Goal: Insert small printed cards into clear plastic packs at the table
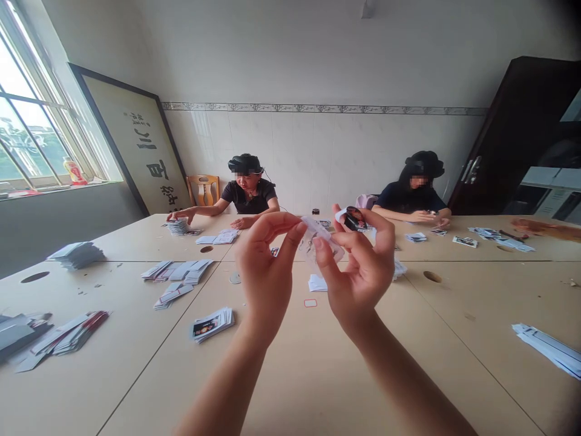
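Both hands are raised over the table, pinching a small clear plastic bag between them. My left hand grips the bag's upper left edge with thumb and forefinger. My right hand has its thumb on the front of the bag. A small dark printed card with a white edge is also tucked between the right fingers, bent slightly. Whatever small contents the bag has cannot be made out. Below the hands lie some white cards and a small red-outlined label.
A stack of printed cards lies left of my forearms. Farther left are fanned white cards, a tall paper stack and more piles. White strips lie at right. Two people sit across the table, handling cards.
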{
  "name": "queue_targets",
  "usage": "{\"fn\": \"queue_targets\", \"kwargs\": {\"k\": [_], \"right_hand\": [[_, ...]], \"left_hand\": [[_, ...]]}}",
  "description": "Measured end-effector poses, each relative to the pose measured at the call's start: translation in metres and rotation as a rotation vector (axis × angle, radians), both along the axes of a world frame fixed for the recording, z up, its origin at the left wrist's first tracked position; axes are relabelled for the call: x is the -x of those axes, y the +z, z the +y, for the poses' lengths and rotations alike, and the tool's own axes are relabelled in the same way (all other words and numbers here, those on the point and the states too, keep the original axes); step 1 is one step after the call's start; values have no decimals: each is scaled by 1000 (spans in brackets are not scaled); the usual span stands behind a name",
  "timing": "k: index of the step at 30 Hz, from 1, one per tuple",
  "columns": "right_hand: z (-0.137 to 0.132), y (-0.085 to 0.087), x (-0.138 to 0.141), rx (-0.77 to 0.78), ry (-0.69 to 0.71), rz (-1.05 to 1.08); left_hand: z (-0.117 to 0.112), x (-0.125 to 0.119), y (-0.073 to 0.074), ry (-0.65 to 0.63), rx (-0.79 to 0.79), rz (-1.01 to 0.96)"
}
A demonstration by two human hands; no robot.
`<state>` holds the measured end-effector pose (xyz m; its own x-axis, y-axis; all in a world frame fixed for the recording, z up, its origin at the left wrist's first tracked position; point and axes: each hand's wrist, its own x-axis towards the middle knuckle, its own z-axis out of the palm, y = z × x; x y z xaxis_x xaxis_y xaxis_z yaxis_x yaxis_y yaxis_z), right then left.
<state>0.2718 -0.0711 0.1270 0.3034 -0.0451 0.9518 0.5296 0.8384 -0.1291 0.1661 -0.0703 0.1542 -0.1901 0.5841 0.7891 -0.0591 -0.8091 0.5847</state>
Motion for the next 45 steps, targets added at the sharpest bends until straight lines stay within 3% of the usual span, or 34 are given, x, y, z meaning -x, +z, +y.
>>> {"fn": "queue_targets", "kwargs": {"k": [8, 19, 36, 45], "right_hand": [[0, 1, -1, -21, -32, -29], [3, 4, -1, -46, -48, -1], [4, 4, -3, -42, -47, -3], [4, 3, -3, -20, -43, 6]], "left_hand": [[3, 0, -1, -80, 33, 67], [6, 1, -3, 74, -15, 167], [8, 2, -4, 94, -29, 172], [6, 2, -2, 219, -155, 153]]}}
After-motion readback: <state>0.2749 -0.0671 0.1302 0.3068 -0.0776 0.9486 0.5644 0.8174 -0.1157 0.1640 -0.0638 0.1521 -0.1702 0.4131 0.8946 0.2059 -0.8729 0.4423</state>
